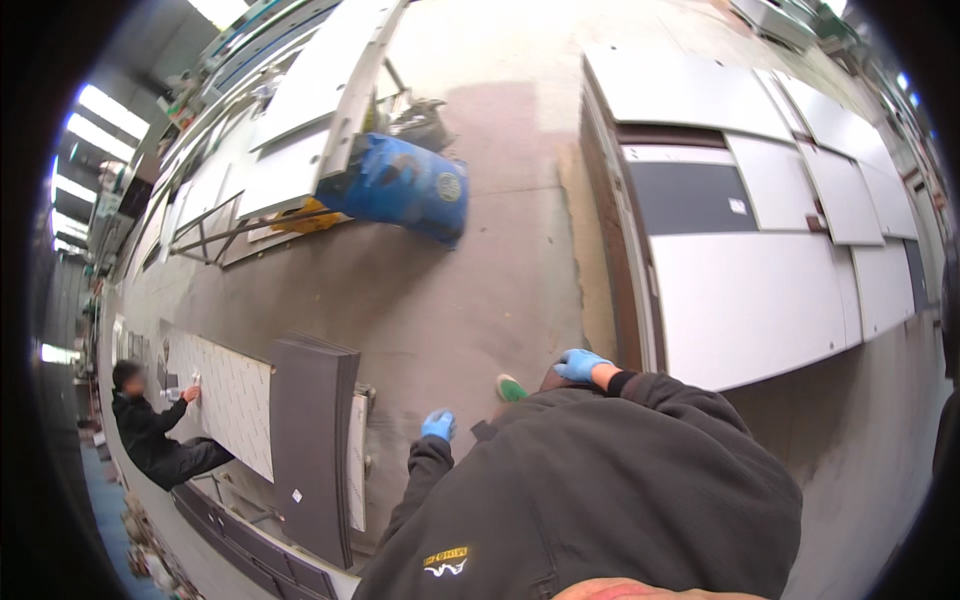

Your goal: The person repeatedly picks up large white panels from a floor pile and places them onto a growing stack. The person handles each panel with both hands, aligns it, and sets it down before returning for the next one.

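Probably dark panels (306, 435) are stiff, heavy; hold both edges. L hand (438, 425), R hand (580, 366): fingers' state, can't tell.

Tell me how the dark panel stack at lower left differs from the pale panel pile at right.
The dark panel stack is brownish-grey; the pale panel pile shows mostly white faces. The stack's long, narrow panels lie nearly aligned, while the pile's panels vary in size and spread unevenly. Both consist of flat boards.
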